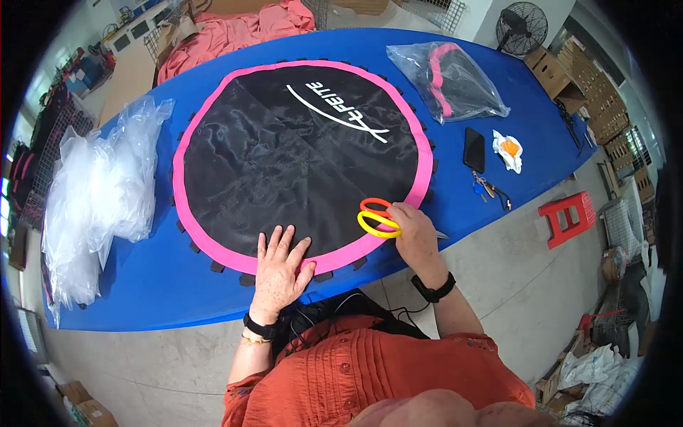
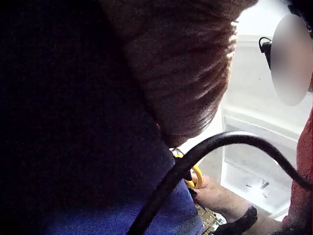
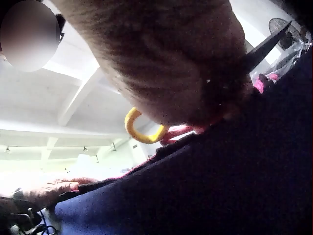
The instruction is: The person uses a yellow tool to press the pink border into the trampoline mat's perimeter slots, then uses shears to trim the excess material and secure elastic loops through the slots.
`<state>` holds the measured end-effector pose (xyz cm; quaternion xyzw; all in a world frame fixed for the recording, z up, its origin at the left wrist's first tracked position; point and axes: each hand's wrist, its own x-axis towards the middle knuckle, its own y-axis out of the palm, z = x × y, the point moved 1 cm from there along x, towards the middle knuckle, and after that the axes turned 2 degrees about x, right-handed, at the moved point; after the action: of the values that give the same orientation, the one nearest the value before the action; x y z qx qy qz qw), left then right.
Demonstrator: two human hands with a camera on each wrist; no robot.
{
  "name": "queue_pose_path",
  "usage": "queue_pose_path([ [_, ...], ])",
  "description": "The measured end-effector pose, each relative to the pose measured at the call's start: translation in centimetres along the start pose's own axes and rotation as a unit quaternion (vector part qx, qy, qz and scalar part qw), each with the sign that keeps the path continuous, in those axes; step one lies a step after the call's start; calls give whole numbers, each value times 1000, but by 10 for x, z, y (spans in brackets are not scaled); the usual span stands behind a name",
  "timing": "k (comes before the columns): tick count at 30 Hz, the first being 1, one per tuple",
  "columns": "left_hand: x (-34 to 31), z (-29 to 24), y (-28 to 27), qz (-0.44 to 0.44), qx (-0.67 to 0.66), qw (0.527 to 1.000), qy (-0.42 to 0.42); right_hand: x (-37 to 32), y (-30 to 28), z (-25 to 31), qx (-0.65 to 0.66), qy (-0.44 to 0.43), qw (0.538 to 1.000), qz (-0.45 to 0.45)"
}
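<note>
A round black mat (image 1: pixel 284 171) with a pink border and white lettering lies spread on the blue table, short black tabs around its edge. My left hand (image 1: pixel 279 276) rests on the near border with fingers spread over the black fabric. At the near right border, my right hand (image 1: pixel 418 238) grips a pair of scissors (image 1: pixel 361 219). Their yellow and red handle loops stick out to the left over the mat. From the other side of the hand a blade (image 3: pixel 266 47) points away in the right wrist view. The palm hides the middle of the scissors.
Clear plastic bags (image 1: pixel 107 185) are heaped at the table's left. A bagged pink and black item (image 1: pixel 466 82) lies at the back right. Nearby are a phone (image 1: pixel 474 150), keys (image 1: pixel 485 186) and a crumpled wrapper (image 1: pixel 508 151). A red stool (image 1: pixel 567 219) stands on the floor.
</note>
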<state>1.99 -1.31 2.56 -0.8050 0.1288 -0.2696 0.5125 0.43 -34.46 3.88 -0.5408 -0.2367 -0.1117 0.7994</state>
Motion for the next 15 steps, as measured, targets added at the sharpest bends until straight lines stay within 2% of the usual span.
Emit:
queue_pose_path([
  [5, 1, -1, -3, 8, 5, 1000, -4, -2, 3, -2, 16, 2, 1000, 3],
  [15, 4, -4, -6, 21, 5, 1000, -9, -9, 11, -6, 2, -7, 999, -48],
])
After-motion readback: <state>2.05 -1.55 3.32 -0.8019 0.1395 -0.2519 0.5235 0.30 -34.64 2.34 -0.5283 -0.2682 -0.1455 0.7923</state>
